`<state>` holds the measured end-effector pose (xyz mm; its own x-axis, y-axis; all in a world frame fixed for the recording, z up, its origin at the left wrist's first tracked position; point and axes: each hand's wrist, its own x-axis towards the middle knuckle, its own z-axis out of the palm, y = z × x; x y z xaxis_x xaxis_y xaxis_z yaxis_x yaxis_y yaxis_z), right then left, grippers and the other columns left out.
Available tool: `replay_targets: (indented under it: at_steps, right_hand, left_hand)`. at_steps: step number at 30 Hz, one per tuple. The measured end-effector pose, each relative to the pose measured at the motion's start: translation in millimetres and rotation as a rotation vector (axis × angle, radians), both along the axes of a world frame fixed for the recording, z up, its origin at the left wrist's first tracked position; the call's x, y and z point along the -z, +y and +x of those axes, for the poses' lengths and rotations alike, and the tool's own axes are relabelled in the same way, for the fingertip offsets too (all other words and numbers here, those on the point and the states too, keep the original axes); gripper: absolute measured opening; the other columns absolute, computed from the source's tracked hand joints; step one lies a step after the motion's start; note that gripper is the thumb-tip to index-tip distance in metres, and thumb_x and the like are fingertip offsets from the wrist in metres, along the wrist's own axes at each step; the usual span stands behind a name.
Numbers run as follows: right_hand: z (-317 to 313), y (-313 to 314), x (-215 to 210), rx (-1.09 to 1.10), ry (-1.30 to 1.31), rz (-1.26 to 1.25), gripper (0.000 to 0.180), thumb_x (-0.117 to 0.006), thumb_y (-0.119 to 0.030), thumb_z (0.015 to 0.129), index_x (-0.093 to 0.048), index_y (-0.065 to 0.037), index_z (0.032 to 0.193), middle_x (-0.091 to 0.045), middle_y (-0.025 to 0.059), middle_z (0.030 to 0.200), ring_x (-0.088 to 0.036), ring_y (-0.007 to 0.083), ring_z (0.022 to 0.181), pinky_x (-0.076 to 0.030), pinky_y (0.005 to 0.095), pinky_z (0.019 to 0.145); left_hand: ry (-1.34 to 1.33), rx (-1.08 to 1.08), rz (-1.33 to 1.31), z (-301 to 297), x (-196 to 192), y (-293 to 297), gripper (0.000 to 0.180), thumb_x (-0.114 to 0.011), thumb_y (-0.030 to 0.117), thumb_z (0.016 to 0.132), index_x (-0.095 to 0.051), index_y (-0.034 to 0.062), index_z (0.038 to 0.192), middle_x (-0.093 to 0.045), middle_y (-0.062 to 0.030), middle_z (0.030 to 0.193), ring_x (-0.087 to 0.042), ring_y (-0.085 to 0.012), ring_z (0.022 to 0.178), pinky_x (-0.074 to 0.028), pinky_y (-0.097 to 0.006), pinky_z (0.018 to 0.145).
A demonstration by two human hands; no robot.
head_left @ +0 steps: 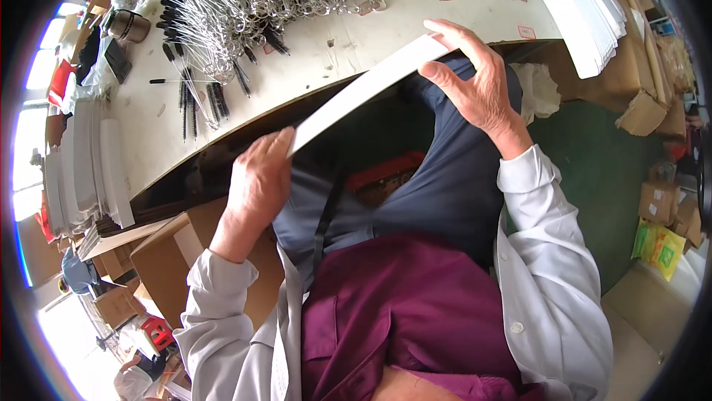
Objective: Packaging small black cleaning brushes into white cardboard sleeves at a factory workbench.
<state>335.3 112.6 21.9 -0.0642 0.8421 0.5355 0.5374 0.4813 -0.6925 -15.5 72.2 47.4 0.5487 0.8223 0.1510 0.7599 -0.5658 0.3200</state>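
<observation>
Both hands hold one long white strip [367, 84] — flat card or paper, seen nearly edge-on — stretched between them over the person's lap, just in front of the table edge. The left hand [256, 182] pinches the strip's near end, thumb and fingers closed on it. The right hand [475, 82] grips the far end, fingers curled over the top edge and thumb underneath; that end reaches over the white table [326, 49].

Beyond the hands, on the table, lies a big heap of wire loops [245, 1] with black ends, some of them spilling toward the left hand. To the right of the right hand a stack of white sheets [586, 8] hangs over the table's end. Far left of the left hand more white stacks [89, 164] stand in rows. Below the left hand sits a brown carton [178, 253]; more cartons [660, 204] lie on the floor well right of the right arm. Between the hands, lower down, something red [386, 175] shows under the table — what it is I cannot tell.
</observation>
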Motion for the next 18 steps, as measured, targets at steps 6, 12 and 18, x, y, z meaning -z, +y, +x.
replay_targets:
  at_steps: [6, 12, 18]
  right_hand:
    - [-33, -1, 17, 0.125, 0.487, -0.220, 0.034, -0.078, -0.031, 0.095, -0.066, -0.001, 0.085, -0.067, 0.0023, 0.075, -0.057, 0.0056, 0.068, -0.046, 0.0255, 0.062]
    - [-72, -20, 22, 0.113, 0.374, -0.079, 0.023, -0.078, -0.013, 0.091, -0.060, -0.003, 0.079, -0.062, 0.0071, 0.074, -0.059, 0.0148, 0.066, -0.048, 0.0303, 0.063]
    - [-107, -38, 25, -0.072, 0.378, -0.035, 0.028, -0.075, -0.017, 0.093, -0.063, 0.001, 0.110, -0.067, 0.0136, 0.097, -0.066, 0.0223, 0.081, -0.054, 0.0339, 0.075]
  left_hand:
    - [-0.155, 0.019, -0.238, -4, 29, -33, 0.036, -0.065, 0.002, 0.091, -0.060, -0.0040, 0.126, -0.069, -0.0241, 0.106, -0.068, -0.0429, 0.099, -0.057, -0.047, 0.085]
    - [-0.352, -0.060, -0.906, 19, 21, -38, 0.054, -0.075, 0.020, 0.088, -0.056, -0.0006, 0.135, -0.069, -0.0226, 0.110, -0.070, -0.0329, 0.099, -0.053, -0.039, 0.089]
    - [-0.305, -0.073, -0.917, 62, -5, 5, 0.063, -0.081, 0.032, 0.080, -0.059, 0.0005, 0.130, -0.070, -0.0153, 0.101, -0.067, -0.0218, 0.092, -0.053, -0.036, 0.083]
